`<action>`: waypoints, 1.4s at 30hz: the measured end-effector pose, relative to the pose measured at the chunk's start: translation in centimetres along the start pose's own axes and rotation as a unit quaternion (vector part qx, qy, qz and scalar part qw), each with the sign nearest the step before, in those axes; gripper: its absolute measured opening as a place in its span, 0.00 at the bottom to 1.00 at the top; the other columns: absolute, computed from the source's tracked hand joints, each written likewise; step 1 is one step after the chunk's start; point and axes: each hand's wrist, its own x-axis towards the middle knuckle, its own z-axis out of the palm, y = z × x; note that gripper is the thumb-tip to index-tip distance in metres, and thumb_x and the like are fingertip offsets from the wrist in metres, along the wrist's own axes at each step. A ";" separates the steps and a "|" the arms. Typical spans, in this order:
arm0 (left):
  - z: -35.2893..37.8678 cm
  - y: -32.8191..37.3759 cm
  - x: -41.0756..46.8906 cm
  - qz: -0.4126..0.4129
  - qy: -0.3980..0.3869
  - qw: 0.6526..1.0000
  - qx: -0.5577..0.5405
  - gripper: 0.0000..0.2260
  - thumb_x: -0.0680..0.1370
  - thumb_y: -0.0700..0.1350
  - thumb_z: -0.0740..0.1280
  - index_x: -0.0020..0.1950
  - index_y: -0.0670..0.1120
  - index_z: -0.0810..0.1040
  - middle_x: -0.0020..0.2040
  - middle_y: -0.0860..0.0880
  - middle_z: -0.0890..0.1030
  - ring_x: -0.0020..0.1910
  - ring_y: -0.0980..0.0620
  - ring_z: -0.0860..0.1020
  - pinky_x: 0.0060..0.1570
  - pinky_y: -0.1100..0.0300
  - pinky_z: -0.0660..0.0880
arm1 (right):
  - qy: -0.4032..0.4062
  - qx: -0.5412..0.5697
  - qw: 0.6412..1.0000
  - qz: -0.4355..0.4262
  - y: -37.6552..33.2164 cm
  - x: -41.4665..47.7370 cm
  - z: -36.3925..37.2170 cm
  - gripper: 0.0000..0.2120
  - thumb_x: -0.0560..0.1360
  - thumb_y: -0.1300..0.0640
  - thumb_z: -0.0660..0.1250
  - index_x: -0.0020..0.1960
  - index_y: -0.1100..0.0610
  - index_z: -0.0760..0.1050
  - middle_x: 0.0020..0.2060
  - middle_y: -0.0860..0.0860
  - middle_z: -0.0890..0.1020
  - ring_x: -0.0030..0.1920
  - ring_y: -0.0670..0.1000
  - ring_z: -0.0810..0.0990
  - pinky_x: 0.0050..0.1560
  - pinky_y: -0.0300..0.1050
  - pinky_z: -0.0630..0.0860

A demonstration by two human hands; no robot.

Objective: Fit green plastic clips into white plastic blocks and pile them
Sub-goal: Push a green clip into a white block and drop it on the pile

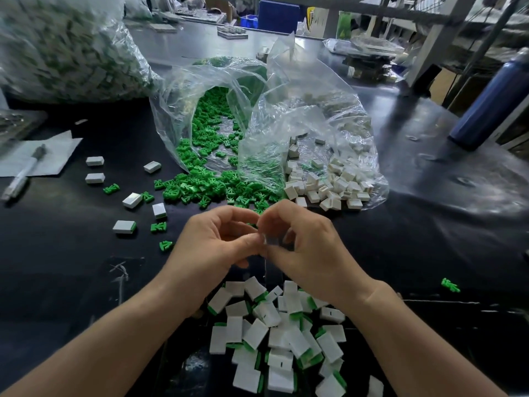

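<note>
Both hands meet above the tabletop, just this side of the spilled stock. Left hand & right hand are each curled, thumb & forefinger tips pinching one small white block btwn them, other fingers tucked in. Can't tell if a clip is in it, since the fingers hide the open end.

Supply: green clips spill from a clear bag straight ahead. Empty white blocks lie in the mouth of a second bag just right of it. The pile of finished pieces sits at the near edge, under the wrists, w/ green showing at one end of most. A few loose pieces & stray clips are scattered to the left.

Handling, my guess: the block is light, hard, thin-walled & glossy, so prob. slippery. Hold it by the two broad flat faces & leave the open end free. The clip is tiny & stiff, w/ thin prongs that likely flex to snap in. Take it by the solid back end & push straight, or the prongs may bend or jam. A firm thumb press should be enough. Finished pieces can prob. be dropped on the pile w/o harm.
</note>
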 end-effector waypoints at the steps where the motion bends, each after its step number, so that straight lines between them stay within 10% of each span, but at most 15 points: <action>1: 0.0 0.0 0.0 0.005 0.005 1.000 0.000 0.08 0.70 0.35 0.71 0.45 0.45 0.80 0.36 0.48 0.84 0.33 0.56 0.80 0.29 0.66 0.75 | -0.005 0.010 1.000 0.002 0.0 0.0 0.1 0.09 0.69 0.67 0.70 0.48 0.59 0.76 0.37 0.40 0.74 0.37 0.37 0.73 0.40 0.28 0.69; 12: -0.3 0.2 0.3 -0.012 0.068 0.995 -0.072 0.14 0.70 0.26 0.65 0.45 0.43 0.79 0.31 0.49 0.81 0.34 0.53 0.81 0.33 0.63 0.80 | -0.102 -0.145 0.983 0.050 0.9 0.1 1.0 0.14 0.78 0.59 0.60 0.62 0.50 0.76 0.53 0.51 0.75 0.57 0.51 0.70 0.56 0.48 0.70; 22: -0.1 0.2 0.1 -0.008 0.040 0.998 -0.056 0.16 0.69 0.25 0.66 0.43 0.46 0.80 0.35 0.47 0.80 0.37 0.50 0.80 0.34 0.63 0.79 | -0.105 -0.149 0.982 0.047 0.9 0.2 0.5 0.09 0.74 0.62 0.65 0.54 0.55 0.75 0.48 0.48 0.74 0.51 0.50 0.73 0.51 0.45 0.69; 33: 0.0 0.4 0.0 -0.014 0.019 0.997 -0.069 0.10 0.68 0.29 0.70 0.42 0.44 0.80 0.34 0.48 0.82 0.34 0.53 0.81 0.32 0.64 0.78 | 0.059 0.187 0.975 0.105 0.7 0.6 -0.9 0.09 0.72 0.64 0.69 0.40 0.50 0.79 0.30 0.40 0.80 0.34 0.37 0.77 0.38 0.29 0.70; 42: -0.2 0.4 -0.1 -0.005 0.015 0.998 -0.060 0.10 0.67 0.32 0.72 0.42 0.45 0.81 0.33 0.49 0.82 0.34 0.54 0.81 0.32 0.64 0.78 | 0.032 0.180 0.978 0.098 0.2 0.5 -0.5 0.11 0.73 0.63 0.69 0.39 0.48 0.78 0.33 0.43 0.80 0.36 0.39 0.77 0.41 0.32 0.74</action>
